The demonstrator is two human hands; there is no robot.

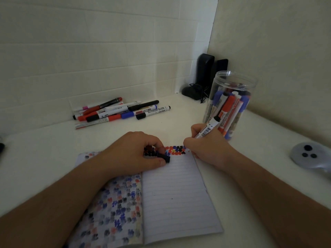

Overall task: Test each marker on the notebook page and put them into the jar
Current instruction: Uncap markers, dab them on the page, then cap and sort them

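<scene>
Right hand (206, 149) grasps a white-barrelled marker (208, 128) at the top right corner of the notebook (177, 192), centre frame; its tip is hidden behind the fingers. Left hand (138, 151) pinches a black cap (163, 157) on the page. Jar (228, 104), right of centre, holds markers; loose markers (121, 110) lie upper left on the bench (44, 149), labels mostly unreadable.

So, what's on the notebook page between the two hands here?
In the head view, a row of red, blue and black test marks along the page's top edge spans the gap between the left hand and the right hand.
</scene>
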